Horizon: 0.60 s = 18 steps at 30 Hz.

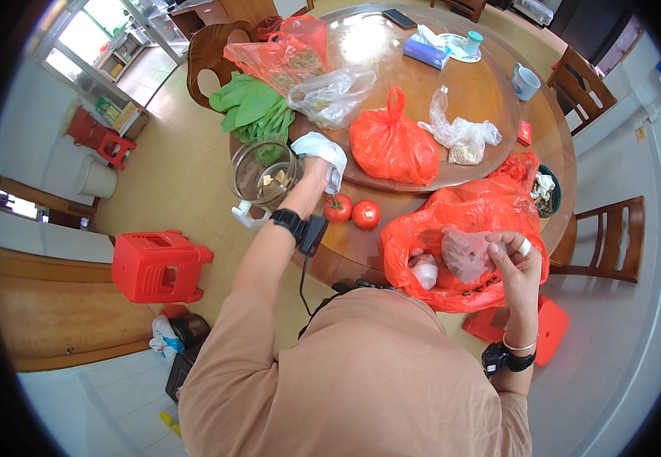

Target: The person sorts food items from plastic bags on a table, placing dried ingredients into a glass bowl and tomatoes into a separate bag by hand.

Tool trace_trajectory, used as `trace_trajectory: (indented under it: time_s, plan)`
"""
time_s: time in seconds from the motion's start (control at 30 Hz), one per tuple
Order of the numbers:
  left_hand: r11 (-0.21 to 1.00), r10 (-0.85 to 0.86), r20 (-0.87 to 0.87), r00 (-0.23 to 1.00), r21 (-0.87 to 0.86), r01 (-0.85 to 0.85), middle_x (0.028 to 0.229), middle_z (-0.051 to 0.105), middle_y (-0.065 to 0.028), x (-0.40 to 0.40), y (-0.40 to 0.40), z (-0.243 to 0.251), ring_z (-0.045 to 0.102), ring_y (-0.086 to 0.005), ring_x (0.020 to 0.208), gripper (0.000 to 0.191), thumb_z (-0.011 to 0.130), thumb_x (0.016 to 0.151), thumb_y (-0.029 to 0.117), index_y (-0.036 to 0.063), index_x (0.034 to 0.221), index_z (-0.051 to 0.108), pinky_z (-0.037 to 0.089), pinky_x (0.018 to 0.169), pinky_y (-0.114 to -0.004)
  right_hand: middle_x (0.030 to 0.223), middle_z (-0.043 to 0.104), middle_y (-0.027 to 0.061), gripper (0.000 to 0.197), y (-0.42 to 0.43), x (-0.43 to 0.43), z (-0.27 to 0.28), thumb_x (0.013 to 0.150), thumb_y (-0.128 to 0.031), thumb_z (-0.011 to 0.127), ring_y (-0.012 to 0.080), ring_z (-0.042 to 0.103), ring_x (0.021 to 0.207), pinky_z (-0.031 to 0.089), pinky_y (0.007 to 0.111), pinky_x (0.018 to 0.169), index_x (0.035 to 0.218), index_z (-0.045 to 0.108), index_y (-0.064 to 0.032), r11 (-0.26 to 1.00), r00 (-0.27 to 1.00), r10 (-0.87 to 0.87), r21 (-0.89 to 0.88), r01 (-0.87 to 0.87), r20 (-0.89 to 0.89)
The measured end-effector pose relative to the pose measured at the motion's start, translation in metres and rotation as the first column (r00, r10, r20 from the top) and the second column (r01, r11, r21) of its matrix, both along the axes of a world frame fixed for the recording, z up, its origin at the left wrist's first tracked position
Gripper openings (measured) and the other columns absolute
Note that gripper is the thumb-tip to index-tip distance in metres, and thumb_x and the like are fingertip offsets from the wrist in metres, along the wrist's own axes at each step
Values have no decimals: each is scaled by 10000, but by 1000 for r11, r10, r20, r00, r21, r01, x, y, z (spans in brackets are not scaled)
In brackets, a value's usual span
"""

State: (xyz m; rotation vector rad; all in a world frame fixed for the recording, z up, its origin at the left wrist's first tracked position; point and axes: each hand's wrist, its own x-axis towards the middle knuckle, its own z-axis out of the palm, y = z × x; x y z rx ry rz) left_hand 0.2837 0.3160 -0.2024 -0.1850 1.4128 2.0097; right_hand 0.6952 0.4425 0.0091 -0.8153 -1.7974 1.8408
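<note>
My left hand [314,173] is at a crumpled white plastic bag [326,149] that covers its fingers, so its grip is hidden. Just left of it stands a clear glass jug [239,171] with a white handle and a few pale pieces inside. Two red tomatoes [366,215] lie on the table below that hand. My right hand [516,260] pinches a thin translucent plastic bag [463,255] over a large open red plastic bag [456,211]. A white wrapped bundle [423,271] sits inside the red bag.
On the wooden table's turntable [467,103] are a tied red bag [393,145], a clear bag of pale grains [467,153] and a tissue box [426,52]. Leafy greens [253,105] lie far left. A mug [525,81] stands right. A red stool [159,267] is on the floor.
</note>
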Motion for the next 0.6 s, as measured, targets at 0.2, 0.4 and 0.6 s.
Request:
trace_trajectory:
  time_s: [0.2, 0.4, 0.6]
  plan:
    - [720, -266, -715, 647, -593, -360, 1312, 429, -227, 59, -41, 23, 430, -335, 1227, 664, 592, 830, 136, 0, 1408, 296, 323, 1042, -447, 776, 630, 11, 133, -2, 2, 0, 910, -14, 601, 59, 567, 678, 472, 200, 620, 1031, 642, 22, 1000, 1000, -19, -18, 19, -7]
    - [737, -571, -734, 366, -656, -165, 1485, 200, -302, 92, -27, 93, 196, -442, 1384, 767, 620, 861, 281, -28, 1447, 233, 210, 1122, -468, 778, 631, 7, 128, 0, 0, -2, 911, -20, 603, 57, 567, 675, 468, 194, 613, 1025, 645, 17, 1000, 1000, 13, 6, -13, -11]
    - [947, -219, 47, 975, -229, 224, 1555, 186, -161, 23, -6, 14, 174, -309, 1431, 823, 545, 897, 497, 7, 1471, 217, 145, 1142, -497, 777, 632, 4, 131, -1, 0, -2, 909, -29, 608, 55, 568, 669, 467, 193, 613, 1026, 645, 15, 1000, 1000, 17, 13, -17, 5]
